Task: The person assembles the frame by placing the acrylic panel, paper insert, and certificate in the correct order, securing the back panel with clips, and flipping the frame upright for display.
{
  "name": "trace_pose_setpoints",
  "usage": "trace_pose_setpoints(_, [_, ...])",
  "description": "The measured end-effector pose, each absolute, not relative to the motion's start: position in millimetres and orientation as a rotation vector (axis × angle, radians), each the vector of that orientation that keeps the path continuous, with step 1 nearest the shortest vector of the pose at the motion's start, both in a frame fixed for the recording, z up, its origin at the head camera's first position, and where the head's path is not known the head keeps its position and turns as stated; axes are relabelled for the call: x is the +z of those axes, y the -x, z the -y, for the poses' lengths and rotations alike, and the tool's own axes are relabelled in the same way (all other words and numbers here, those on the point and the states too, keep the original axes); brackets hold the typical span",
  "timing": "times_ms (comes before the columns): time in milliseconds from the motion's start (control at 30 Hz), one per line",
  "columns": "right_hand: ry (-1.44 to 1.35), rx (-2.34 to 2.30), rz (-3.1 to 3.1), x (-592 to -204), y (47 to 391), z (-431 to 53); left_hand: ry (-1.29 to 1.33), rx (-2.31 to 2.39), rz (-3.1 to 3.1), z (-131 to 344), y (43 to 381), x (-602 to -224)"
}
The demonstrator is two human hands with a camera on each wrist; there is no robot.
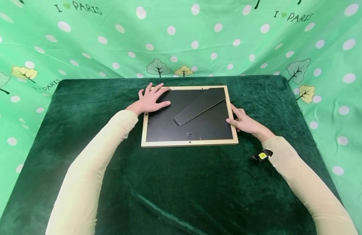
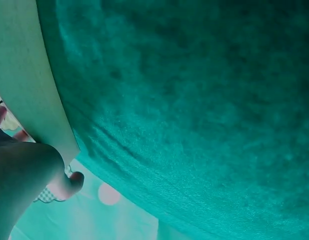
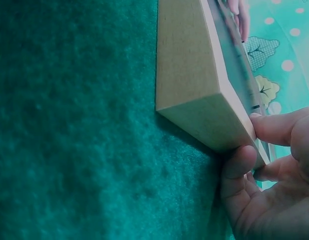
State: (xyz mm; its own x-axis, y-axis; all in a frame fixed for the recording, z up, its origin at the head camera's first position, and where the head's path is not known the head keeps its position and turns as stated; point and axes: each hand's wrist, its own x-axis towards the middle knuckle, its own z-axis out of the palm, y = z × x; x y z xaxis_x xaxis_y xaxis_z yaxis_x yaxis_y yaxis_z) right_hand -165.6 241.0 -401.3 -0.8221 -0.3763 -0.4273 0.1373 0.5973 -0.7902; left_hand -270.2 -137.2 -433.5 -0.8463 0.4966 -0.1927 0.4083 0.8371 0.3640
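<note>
A picture frame (image 1: 189,143) with a light wooden border lies back side up on the dark green cloth. Its black backing board (image 1: 160,127) carries a folded black stand leg (image 1: 195,109) set at a slant. My left hand (image 1: 151,99) rests on the far left corner, fingers spread across the border and thumb over the board. At the right edge, my right hand (image 1: 245,122) pinches the border, thumb on top. The right wrist view shows its fingers (image 3: 239,167) curled against the wooden side (image 3: 189,55). In the left wrist view, the left hand (image 2: 29,172) is partly cut off.
Dark green velvety cloth (image 1: 181,182) covers the table, with a crease near the front. Behind and on both sides hangs a light green polka-dot curtain (image 1: 181,42). A dark strap with a yellow-faced device (image 1: 262,156) is at the right wrist.
</note>
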Motion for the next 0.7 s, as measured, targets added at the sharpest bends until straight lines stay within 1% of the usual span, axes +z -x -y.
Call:
trace_pose_setpoints(300, [0.22, -1.194, -2.236, -404, 168, -241, -0.685, 0.52, -2.645, 141, 275, -427])
trace_pose_setpoints(533, [0.216, -1.196, -2.242, -428, 176, -252, -0.634, 0.522, -2.564, 142, 277, -419])
trace_pose_setpoints(700, [0.205, -1.191, -2.249, -430, 178, -254, -0.679, 0.503, -2.574, 142, 280, -423])
